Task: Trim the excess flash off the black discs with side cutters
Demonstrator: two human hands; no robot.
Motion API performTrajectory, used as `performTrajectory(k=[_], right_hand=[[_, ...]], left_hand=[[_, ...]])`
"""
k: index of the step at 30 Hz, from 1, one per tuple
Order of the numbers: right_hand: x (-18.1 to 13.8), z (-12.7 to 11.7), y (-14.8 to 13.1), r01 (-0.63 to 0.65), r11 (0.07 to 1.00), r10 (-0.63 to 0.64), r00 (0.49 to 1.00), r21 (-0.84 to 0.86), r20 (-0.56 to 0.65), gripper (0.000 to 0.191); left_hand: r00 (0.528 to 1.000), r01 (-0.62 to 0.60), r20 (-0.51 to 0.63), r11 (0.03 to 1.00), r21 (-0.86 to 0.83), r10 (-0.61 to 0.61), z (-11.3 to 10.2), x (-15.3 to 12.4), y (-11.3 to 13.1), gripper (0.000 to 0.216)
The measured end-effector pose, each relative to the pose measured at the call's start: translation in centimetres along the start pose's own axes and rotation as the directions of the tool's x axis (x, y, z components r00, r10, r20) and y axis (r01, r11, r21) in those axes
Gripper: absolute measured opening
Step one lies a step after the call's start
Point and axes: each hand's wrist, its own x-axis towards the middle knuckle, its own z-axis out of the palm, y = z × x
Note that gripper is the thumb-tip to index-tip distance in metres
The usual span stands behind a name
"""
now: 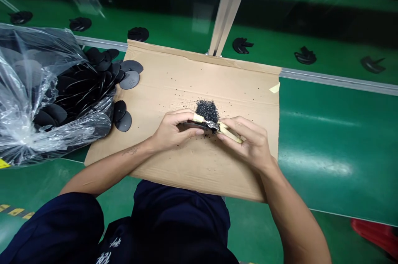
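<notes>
My left hand point(177, 130) pinches a thin black disc point(195, 124) between thumb and fingers, seen nearly edge-on. A pale wrapping covers one of its fingertips. My right hand point(247, 136) is closed around the yellowish handles of small cutting pliers point(229, 132). The metal jaws of the pliers meet the right edge of the disc; whether they are fully closed on it is too small to tell. Just beyond both hands lies a heap of small black scraps point(207, 109), with loose crumbs scattered around it on a cardboard sheet point(199, 164).
A clear plastic bag point(25, 131) spilling many black discs point(83, 85) lies at the left. Several loose discs point(129, 79) rest on the cardboard's left edge. A metal post point(228, 11) rises behind the cardboard. Black curved parts point(242, 45) stand in a row along the back.
</notes>
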Motion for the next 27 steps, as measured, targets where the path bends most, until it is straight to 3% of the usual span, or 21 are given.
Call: performTrajectory(k=[9, 13, 16, 21, 24, 27], right_hand=[[0.4, 0.5, 0.6, 0.016, 0.996, -0.013, 0.999, -0.088, 0.041, 0.035], [0.4, 0.3, 0.4, -0.044, 0.997, 0.043, 0.999, -0.057, -0.025, 0.034], [0.5, 0.0, 0.1, -0.093, 0.995, 0.095, 0.994, 0.039, -0.060, 0.031], [0.6, 0.0, -0.6, -0.087, 0.966, 0.070, 0.994, 0.243, 0.078, 0.031], [0.4, 0.5, -0.7, -0.018, 0.972, -0.009, 0.994, 0.233, 0.113, 0.034], [0.1, 1.1, -0.4, 0.079, 0.990, -0.089, 0.993, 0.120, 0.077, 0.038]], left_hand=[[0.989, -0.143, 0.083, 0.955, 0.261, 0.125, -0.1, -0.1, -0.7, 0.017], [0.991, -0.124, -0.002, 0.923, 0.366, 0.134, -0.5, 0.1, -0.9, 0.017], [0.994, -0.035, -0.085, 0.948, 0.316, 0.065, -0.8, 0.2, -0.7, 0.018], [0.976, 0.110, -0.198, 0.991, 0.077, -0.093, -0.3, 0.0, -0.8, 0.025], [0.975, 0.134, -0.167, 0.988, -0.076, -0.145, 0.2, -0.2, -0.9, 0.028], [0.991, 0.103, -0.082, 0.994, -0.028, -0.105, 0.2, -0.3, -1.0, 0.025]])
